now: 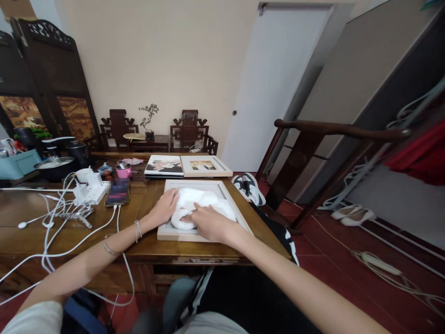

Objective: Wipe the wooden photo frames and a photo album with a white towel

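I'm getting soft, even light, bright on the pale wall (156, 55) but murky beneath the table (142, 197), whose top carries a faint sheen. The white fluffy bundle (217, 204) nearly washes out. Pixel blocks obscure the phone (120, 192); wide-angle distortion leans the door (278, 79) and stretches the edges.

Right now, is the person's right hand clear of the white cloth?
No, the right hand rests on the white cloth, which lies bunched on the light wooden frame.
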A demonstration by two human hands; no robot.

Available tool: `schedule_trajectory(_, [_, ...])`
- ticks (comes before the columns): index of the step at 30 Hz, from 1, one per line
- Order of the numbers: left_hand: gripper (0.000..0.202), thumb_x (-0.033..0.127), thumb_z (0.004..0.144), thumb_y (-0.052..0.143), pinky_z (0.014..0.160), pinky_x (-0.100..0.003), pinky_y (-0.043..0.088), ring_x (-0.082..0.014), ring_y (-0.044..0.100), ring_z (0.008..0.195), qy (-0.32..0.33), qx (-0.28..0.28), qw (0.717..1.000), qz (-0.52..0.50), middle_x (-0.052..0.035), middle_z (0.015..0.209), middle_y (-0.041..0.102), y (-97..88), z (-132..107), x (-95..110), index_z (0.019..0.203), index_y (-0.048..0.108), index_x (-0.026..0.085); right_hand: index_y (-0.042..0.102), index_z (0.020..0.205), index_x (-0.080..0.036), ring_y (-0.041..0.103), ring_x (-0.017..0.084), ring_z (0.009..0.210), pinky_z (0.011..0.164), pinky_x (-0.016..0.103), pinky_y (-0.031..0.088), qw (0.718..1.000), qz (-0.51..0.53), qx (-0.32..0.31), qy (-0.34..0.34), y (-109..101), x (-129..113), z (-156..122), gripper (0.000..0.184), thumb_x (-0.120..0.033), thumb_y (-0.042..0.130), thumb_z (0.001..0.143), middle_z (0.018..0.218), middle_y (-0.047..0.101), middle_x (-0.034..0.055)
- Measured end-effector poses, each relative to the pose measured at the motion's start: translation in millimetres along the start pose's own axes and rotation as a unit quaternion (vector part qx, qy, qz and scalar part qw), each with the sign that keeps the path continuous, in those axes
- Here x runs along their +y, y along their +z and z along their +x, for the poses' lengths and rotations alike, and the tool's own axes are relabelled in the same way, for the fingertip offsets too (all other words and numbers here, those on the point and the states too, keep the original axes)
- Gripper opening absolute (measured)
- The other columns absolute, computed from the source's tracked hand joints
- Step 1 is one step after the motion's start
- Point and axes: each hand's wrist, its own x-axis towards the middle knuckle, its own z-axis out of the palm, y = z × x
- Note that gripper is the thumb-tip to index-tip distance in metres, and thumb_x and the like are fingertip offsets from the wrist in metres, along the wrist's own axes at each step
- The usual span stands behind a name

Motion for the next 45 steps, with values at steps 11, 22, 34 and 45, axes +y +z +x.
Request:
schedule_trajectory(11, [0.038,0.031,0.094,0.033,0.111,-0.042,0.035,-0.0244,0.048,0.126,0.0,-0.065,0.994,0.087,-0.0146,0.133,0.054,4.8,0.2,-11.2,0.121,0.054,0.014,0.062,0.125,-0.026,0.04,0.032,0.131,0.099,0.051,0.035,0.997,-0.013,0.0,0.072,-0.3,29.2,-56.8,0.065,0.006,0.038,0.073,0.119,0.065,0.0121])
schedule_trajectory(22, [0.042,0.029,0.095,0.029,0.11,-0.045,0.034,-0.0248,0.041,0.131,-0.046,-0.07,0.992,0.091,-0.0143,0.139,0.048,11.7,2.6,-17.7,0.129,0.048,0.013,0.061,0.126,-0.024,0.046,0.032,0.126,0.096,0.049,0.037,1.0,0.007,0.023,-0.014,-4.0,-7.0,-25.1,0.067,0.006,0.038,0.071,0.113,0.067,0.0145])
schedule_trajectory(34, [0.04,0.025,0.094,0.032,0.11,-0.048,0.034,-0.0271,0.038,0.133,-0.03,-0.101,0.987,0.123,-0.0173,0.141,0.044,10.3,-0.3,-14.8,0.128,0.047,0.01,0.062,0.124,-0.022,0.031,0.032,0.137,0.103,0.053,0.03,0.987,-0.057,-0.037,0.143,0.3,32.9,-83.2,0.066,0.007,0.036,0.071,0.127,0.06,0.014])
schedule_trajectory(45, [0.036,0.02,0.092,0.033,0.108,-0.05,0.037,-0.0274,0.041,0.131,-0.031,-0.083,0.99,0.114,-0.0163,0.137,0.048,6.2,-2.3,-5.7,0.122,0.052,0.013,0.065,0.119,-0.019,0.031,0.033,0.137,0.103,0.059,0.03,0.999,-0.01,0.038,0.003,4.0,-3.2,-34.5,0.061,0.006,0.04,0.07,0.131,0.057,0.0147])
